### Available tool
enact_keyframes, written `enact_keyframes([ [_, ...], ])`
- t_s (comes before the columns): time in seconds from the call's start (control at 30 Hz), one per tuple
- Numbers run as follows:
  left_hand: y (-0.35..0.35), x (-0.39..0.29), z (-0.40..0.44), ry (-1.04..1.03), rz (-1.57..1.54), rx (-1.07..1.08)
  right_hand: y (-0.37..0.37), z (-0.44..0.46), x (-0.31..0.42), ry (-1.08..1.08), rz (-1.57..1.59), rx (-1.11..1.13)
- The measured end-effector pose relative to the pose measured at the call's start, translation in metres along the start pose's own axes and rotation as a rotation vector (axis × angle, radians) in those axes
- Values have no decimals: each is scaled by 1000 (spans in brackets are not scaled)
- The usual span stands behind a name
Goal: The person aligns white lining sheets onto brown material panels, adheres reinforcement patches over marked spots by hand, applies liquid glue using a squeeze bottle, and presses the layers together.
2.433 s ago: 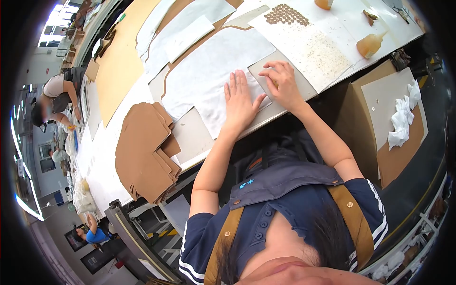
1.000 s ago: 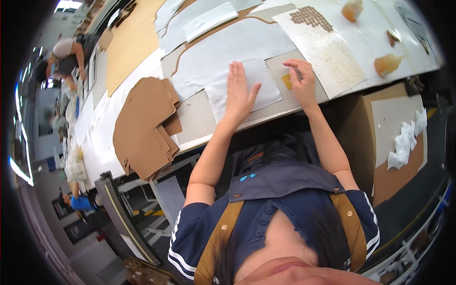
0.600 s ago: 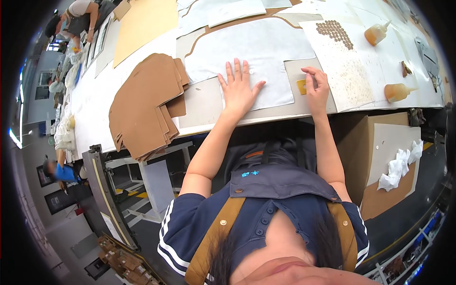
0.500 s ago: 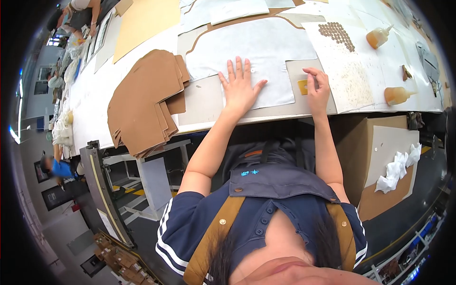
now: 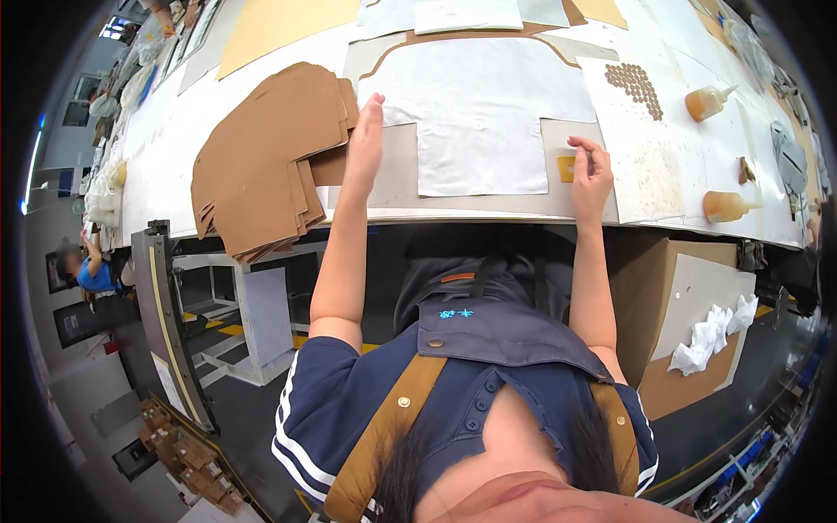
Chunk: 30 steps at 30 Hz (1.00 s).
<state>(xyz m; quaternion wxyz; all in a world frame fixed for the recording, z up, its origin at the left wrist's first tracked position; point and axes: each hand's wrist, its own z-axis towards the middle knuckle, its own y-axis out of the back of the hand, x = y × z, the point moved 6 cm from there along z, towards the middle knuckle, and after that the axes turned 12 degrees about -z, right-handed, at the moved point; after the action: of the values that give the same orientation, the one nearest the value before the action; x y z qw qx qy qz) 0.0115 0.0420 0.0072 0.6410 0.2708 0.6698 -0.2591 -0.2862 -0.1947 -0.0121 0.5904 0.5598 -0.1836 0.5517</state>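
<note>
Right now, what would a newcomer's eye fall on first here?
Probably the big stack of brown sheets on the worktable, left of the left hand. Next, the white T-shaped piece between that hand and the right hand. Then, at the right, the cluster of small brown discs, with two amber squeeze bottles further right.

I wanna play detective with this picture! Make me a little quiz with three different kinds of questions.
1. Count: how many orange-tinted bottles are to the right of the small brown discs?

2. Choose: what is nearest to the right hand?
A) the small brown discs
B) the yellow piece
C) the orange-tinted bottles

3. True or false: the left hand is nearer to the stack of brown pieces than to the orange-tinted bottles.

Key: 1. Two; 2. B; 3. True.
</note>
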Motion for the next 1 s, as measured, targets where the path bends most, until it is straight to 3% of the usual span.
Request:
enact_keyframes([
  [0.1,-13,30,-25,-81,559,49,1,0,4,-1,0,-2],
  [0.2,-49,31,-53,-343,1043,38,0,1,2,-1,-7,20],
  [0.33,-66,40,-55,-284,1184,84,0,1,2,-21,1,26],
  [0.53,-70,33,-69,-344,1188,21,-3,1,-3,-29,30,38],
  [0.9,-172,28,-109,-431,1072,349,-3,0,-1,-4,3,40],
  [1.0,-183,24,-116,-445,897,532,-3,0,-1,35,-5,49],
])
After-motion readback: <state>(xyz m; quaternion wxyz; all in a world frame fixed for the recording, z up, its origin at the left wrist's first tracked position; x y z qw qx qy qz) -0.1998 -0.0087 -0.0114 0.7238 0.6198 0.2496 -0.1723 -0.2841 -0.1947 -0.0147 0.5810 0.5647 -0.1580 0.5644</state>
